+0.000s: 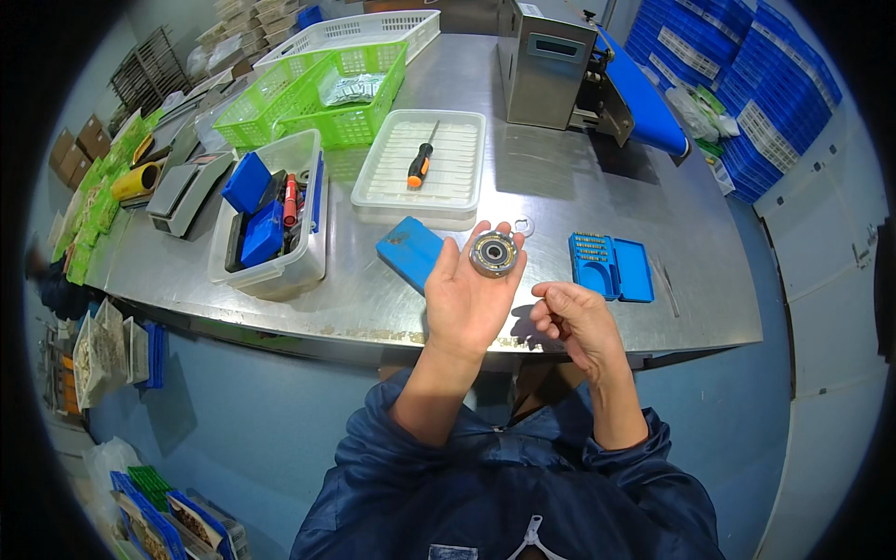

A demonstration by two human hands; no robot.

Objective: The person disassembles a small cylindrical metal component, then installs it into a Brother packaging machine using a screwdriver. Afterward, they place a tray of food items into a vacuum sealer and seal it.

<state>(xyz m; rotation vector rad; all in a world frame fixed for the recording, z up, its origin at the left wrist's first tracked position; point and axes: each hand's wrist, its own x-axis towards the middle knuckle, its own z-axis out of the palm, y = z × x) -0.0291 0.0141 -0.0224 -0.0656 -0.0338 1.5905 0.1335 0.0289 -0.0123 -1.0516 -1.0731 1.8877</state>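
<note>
Bearing (494,254): in head view, lying on flattened left hand (469,297). Around it: small ring (531,225) at 1 o'clock, blue bit box (634,271) at 3, loosely curled right hand (576,322) at 4 (grip indeterminable), blue case (411,250) at 9, white tray (392,159) at 11. Appearance: round, metallic, dark-centred.

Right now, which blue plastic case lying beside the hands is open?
The blue plastic case nearest the right hand, unfolded, showing rows of small metallic bits; the flat blue case beside the left hand looks closed.

Bright, fairly even light, seemingly from above. You have pale sheen on the steel table (714,266); your right hand (581,324) throws a dark shadow just left of itself. Straight edges bow outward; black vignetting rings your view.
</note>
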